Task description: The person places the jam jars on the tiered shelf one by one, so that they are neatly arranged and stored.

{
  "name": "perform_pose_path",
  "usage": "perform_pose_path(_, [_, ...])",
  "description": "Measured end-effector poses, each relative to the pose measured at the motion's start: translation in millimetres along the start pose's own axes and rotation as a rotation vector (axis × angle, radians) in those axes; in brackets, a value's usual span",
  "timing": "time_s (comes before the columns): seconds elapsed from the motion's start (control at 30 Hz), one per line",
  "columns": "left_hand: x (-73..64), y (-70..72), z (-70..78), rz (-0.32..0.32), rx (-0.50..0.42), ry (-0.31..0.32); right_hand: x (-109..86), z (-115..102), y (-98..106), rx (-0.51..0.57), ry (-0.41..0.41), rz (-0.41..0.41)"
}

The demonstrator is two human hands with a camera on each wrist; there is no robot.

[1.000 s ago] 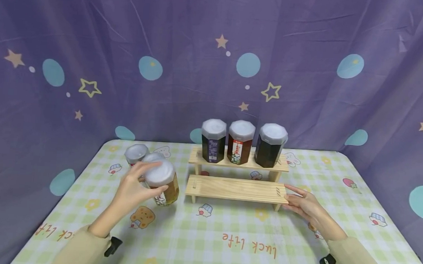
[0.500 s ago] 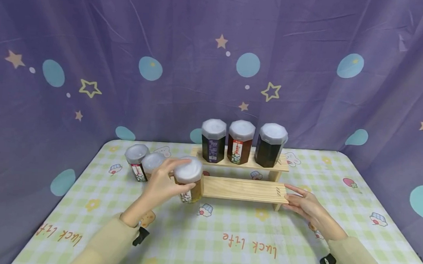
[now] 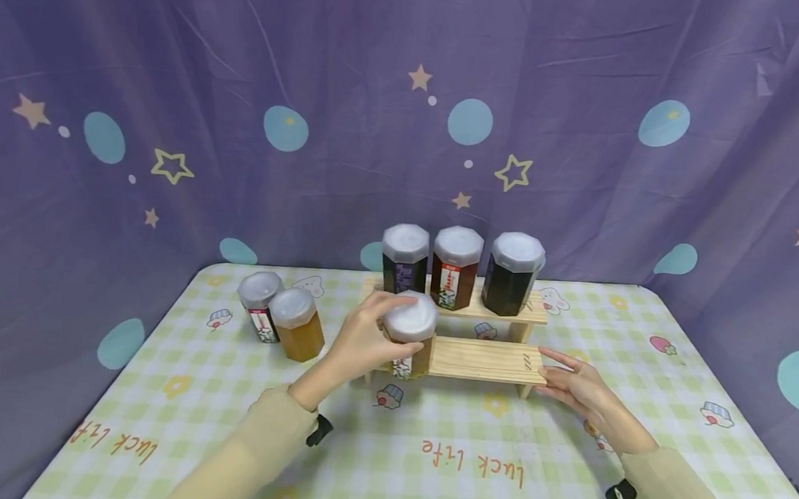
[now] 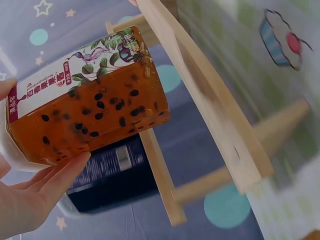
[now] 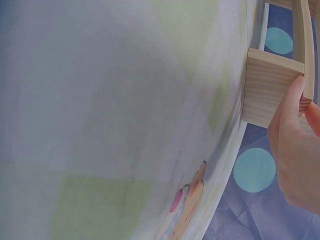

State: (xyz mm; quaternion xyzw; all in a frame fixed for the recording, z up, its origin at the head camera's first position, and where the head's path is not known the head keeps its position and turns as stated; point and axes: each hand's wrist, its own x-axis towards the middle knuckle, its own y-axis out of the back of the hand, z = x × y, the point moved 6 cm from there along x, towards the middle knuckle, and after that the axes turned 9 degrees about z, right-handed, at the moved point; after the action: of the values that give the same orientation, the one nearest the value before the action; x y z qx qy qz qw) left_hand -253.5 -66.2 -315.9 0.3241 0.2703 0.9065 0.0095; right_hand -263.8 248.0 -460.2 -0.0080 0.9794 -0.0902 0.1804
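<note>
One seeded amber jar (image 4: 90, 100) is pinched around its lid (image 3: 412, 316) by my left hand (image 3: 362, 336), central in the head view, base just above the left end of the lower board (image 3: 478, 357). It looks full, so I'd expect heft, and stiff, smooth sides that could slip; gripping at the lid's rim seems sound. My right hand (image 3: 579, 387) pinches the board's right end, as it did half a second ago, when the jar was farther left.

Fingers (image 5: 289, 112) holding wooden shelf (image 5: 272, 87), checked cloth (image 5: 125, 115)
</note>
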Motion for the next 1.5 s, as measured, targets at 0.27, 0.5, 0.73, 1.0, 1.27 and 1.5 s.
perform_pose_path(0.27, [9.0,-27.0,11.2,-0.039,-0.014,0.001,-1.9,-1.6,-0.1,-0.012,0.009,-0.005])
perform_pose_path(0.5, [18.7,-47.5,21.5,-0.071,-0.032,-0.035,-1.2,-1.5,0.8,0.001,0.008,-0.017])
perform_pose_path(0.73, [25.5,-65.3,30.8,-0.079,-0.061,-0.07,-0.7,-1.3,-0.6,0.036,0.021,-0.043])
perform_pose_path(1.0, [30.1,-83.3,33.4,-0.087,-0.056,-0.063,-0.4,-1.0,-1.0,0.024,0.024,-0.032])
perform_pose_path(1.27, [32.2,-99.6,31.8,-0.105,-0.015,-0.039,-0.6,-1.4,-0.6,0.011,0.019,-0.036])
perform_pose_path(1.5, [33.1,-112.5,29.5,-0.106,0.015,-0.033,-1.1,-1.3,-1.6,-0.008,0.013,-0.027])
